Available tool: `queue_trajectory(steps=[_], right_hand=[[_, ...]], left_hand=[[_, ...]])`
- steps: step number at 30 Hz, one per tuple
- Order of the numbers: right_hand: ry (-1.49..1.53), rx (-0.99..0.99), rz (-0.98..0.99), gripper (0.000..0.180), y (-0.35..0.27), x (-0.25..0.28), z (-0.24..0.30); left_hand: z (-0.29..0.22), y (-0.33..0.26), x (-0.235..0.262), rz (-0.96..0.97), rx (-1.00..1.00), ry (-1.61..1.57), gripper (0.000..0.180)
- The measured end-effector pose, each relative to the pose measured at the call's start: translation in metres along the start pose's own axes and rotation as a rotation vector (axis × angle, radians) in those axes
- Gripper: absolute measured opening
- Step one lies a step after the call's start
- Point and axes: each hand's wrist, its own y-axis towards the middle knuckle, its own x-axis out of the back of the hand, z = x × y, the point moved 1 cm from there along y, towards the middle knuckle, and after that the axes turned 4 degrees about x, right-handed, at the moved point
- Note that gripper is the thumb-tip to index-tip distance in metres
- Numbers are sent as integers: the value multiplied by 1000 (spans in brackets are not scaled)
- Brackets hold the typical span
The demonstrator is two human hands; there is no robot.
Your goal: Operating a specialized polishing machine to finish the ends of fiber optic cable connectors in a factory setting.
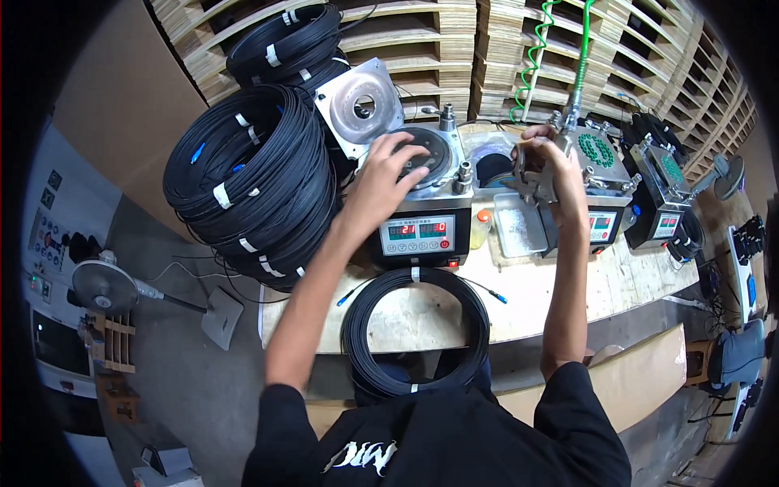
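Note:
My left hand hovers over or rests on the round black pad of a benchtop polishing machine with a red digital display; its fingers are spread and hold nothing visible. I cannot tell whether the fingertips touch the pad. My right hand is wrapped round a metal air blow gun, hung from a green hose, to the right of the machine. A square metal plate with a round centre leans behind the machine. A coil of black cable with blue connectors lies at the table's front edge.
Large stacked black cable coils stand on the left. A white tray and a small orange-capped bottle sit beside the machine. Further right are more machines, one topped by a plate with green parts. Wooden pallets line the back.

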Motion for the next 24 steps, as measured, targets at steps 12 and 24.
queue_trajectory(steps=[12,24], right_hand=[[145,6,52,16,-34,-7,-25],[147,28,-11,14,-47,-29,-19]], left_hand=[[35,40,-13,590,-177,366,41],[38,39,9,588,-221,424,29]])
